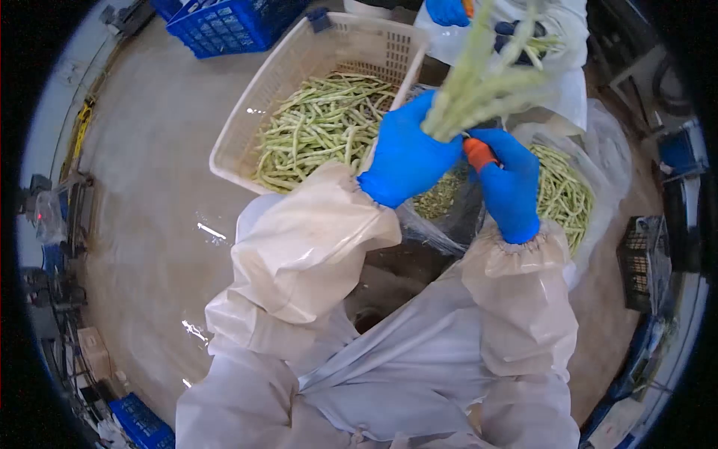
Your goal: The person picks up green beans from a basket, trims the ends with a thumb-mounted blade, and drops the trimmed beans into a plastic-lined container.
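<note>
My left hand (411, 157), in a blue glove, is closed round the lower end of a bunch of long green beans (479, 86); the upper part is blurred. Close beside it, my right hand (514, 187), also blue-gloved, grips a small knife by its orange handle (479, 153). The blade is mostly hidden near the bean ends. Below both hands sits a dark plastic bag (467, 221) holding small green trimmings (437, 198). A beige crate (235, 138) of loose green beans (318, 131) stands left of my left hand. More beans (561, 191) fill a clear plastic bag (609, 142) on the right.
Across from me, a co-worker's blue-gloved hand (449, 11) holds something orange, with beans near their dark-gloved other hand. A blue crate (224, 30) stands on the wet floor (149, 187) at upper left. At the right is a black crate (643, 262).
</note>
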Tool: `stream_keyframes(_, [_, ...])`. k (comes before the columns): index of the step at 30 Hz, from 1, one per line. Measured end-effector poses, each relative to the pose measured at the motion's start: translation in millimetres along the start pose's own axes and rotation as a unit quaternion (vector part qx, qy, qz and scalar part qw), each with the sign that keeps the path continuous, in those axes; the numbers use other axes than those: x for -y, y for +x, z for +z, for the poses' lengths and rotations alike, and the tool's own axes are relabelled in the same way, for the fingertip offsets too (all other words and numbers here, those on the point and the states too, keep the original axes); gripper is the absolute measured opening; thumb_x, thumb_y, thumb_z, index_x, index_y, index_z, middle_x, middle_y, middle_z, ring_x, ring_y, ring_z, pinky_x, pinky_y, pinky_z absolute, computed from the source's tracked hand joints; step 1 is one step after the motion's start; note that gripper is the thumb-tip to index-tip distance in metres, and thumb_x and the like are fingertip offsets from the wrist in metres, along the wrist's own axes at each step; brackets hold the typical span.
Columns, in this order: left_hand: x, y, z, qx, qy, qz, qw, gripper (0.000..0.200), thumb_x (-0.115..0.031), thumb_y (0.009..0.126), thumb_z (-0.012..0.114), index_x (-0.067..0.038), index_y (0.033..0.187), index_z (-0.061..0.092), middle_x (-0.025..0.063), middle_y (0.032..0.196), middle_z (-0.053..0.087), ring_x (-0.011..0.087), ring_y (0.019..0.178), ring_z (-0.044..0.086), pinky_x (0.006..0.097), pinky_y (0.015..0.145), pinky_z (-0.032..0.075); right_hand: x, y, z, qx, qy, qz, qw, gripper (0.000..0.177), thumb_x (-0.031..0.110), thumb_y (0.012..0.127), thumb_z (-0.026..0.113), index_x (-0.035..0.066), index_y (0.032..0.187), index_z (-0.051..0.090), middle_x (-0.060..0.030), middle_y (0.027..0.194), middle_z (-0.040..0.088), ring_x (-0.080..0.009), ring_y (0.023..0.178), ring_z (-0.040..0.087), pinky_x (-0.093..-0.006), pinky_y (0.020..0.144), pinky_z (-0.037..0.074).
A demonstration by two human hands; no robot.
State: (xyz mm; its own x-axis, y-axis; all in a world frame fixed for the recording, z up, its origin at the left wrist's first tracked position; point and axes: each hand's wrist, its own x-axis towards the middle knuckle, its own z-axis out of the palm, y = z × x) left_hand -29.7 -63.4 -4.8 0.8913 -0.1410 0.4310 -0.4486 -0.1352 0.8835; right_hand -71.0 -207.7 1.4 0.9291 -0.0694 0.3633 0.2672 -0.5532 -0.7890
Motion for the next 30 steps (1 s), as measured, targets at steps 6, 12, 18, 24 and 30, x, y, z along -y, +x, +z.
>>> stream_keyframes(6, [4.5,12.1,-12.8,-0.057,-0.185,-0.100,0.976,0.017,-0.002,0.072,0.066,0.000,0.088,0.061,0.0076,0.080,0.063,0.0153,0.066,0.059,0.0269,0.060,0.048,4.4,-2.1,7.0,0.033,0.302,0.144,0.942,0.014,0.006,0.083,0.059,-0.003,0.091,0.065,-0.0075,0.077,0.063,-0.0129,0.066,0.057,-0.0265,0.055,0.047])
stream_keyframes(12, [26.8,51.1,-125.0,-0.180,-0.263,-0.048,0.946,0.016,-0.004,0.074,0.061,0.002,0.088,0.062,0.0080,0.072,0.059,0.0182,0.069,0.058,0.0263,0.067,0.047,-35.9,14.2,-14.4,-0.044,0.138,0.081,0.986,0.017,0.012,0.082,0.061,0.000,0.093,0.067,-0.0082,0.075,0.065,-0.0137,0.062,0.058,-0.0266,0.058,0.046])
stream_keyframes(18, [61.8,61.8,-214.1,-0.345,-0.311,-0.100,0.880,0.017,-0.004,0.074,0.061,0.007,0.087,0.061,0.0091,0.071,0.058,0.0193,0.066,0.057,0.0278,0.061,0.046,-65.7,26.8,-40.2,-0.082,-0.042,0.065,0.994,0.021,0.019,0.078,0.065,0.003,0.090,0.068,-0.0118,0.071,0.066,-0.0148,0.061,0.060,-0.0285,0.058,0.046])
stream_keyframes(24, [59.9,55.0,-206.5,-0.425,-0.215,-0.072,0.876,0.014,-0.001,0.070,0.065,0.007,0.081,0.061,0.0112,0.069,0.059,0.0187,0.060,0.057,0.0278,0.056,0.045,-70.3,34.3,-57.0,-0.180,0.024,0.101,0.978,0.023,0.015,0.079,0.062,0.002,0.098,0.067,-0.0134,0.083,0.067,-0.0169,0.068,0.062,-0.0298,0.064,0.048])
stream_keyframes(30, [54.0,65.4,-186.7,-0.409,-0.237,-0.154,0.868,0.014,-0.003,0.069,0.069,0.001,0.078,0.060,0.0110,0.068,0.060,0.0188,0.056,0.056,0.0284,0.053,0.045,-71.4,25.1,-44.1,-0.056,-0.104,0.075,0.990,0.038,0.019,0.079,0.063,0.004,0.114,0.060,-0.0154,0.092,0.066,-0.0205,0.079,0.063,-0.0320,0.071,0.048])
